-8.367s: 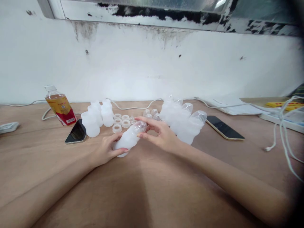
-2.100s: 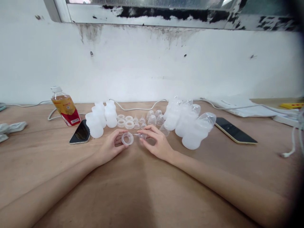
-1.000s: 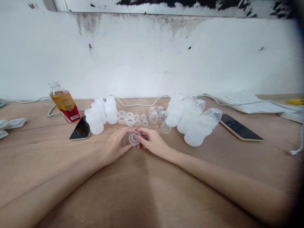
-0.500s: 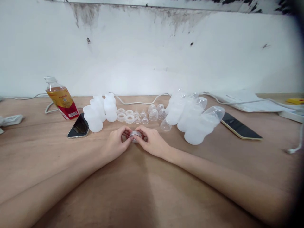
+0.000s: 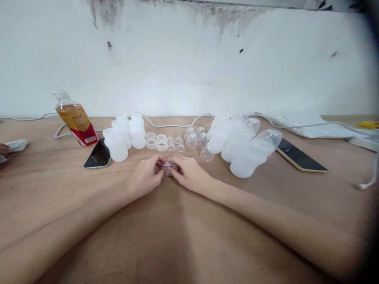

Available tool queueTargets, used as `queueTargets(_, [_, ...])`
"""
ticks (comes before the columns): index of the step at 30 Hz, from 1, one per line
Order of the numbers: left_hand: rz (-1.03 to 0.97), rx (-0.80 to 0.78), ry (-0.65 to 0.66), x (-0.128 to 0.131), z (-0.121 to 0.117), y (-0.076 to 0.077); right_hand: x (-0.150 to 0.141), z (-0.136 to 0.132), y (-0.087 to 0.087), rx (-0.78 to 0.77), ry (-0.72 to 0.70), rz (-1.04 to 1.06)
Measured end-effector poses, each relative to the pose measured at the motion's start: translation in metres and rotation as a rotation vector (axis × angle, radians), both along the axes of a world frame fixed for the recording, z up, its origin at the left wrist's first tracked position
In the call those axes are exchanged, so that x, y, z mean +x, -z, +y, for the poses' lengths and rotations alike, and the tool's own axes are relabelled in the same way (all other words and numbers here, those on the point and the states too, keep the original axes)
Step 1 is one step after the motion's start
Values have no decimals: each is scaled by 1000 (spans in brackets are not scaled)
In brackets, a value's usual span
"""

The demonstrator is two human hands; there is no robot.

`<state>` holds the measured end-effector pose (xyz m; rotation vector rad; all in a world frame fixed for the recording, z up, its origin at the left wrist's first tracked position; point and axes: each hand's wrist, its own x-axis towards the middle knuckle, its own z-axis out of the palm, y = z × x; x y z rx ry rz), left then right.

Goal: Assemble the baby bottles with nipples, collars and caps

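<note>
My left hand and my right hand meet at the middle of the wooden table, both pinched round a small translucent plastic ring with a clear nipple piece seated in it. Behind them lie loose white rings, small clear nipples and clear dome caps. Empty white bottle bodies stand at the left. A row of capped bottles leans at the right.
A drink bottle with a red label and a black phone sit at the left. A second phone lies at the right. White cables run along the wall. Papers are at the far right.
A capped bottle I held earlier now rests with the row at the right. I picked up a ring and a nipple, brought them together, and now both hands press them close over the table.
</note>
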<state>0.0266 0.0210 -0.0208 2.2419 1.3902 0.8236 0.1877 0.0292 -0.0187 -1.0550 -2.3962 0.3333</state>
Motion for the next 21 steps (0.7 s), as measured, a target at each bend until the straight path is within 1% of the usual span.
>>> queueTargets(4, [22, 11, -8, 1, 2, 1, -2, -1, 0, -19, 12, 3])
queueTargets(10, [21, 74, -14, 5, 4, 5, -6, 2, 9, 28, 43, 28])
queueTargets(14, [-4, 95, -15, 4, 3, 6, -5, 6, 10, 16, 58, 35])
queueTargets(19, [-67, 86, -30, 2, 4, 6, 0, 7, 7, -22, -31, 119])
queueTargets(21, [-98, 99, -25, 1, 3, 6, 2, 5, 7, -38, -33, 133])
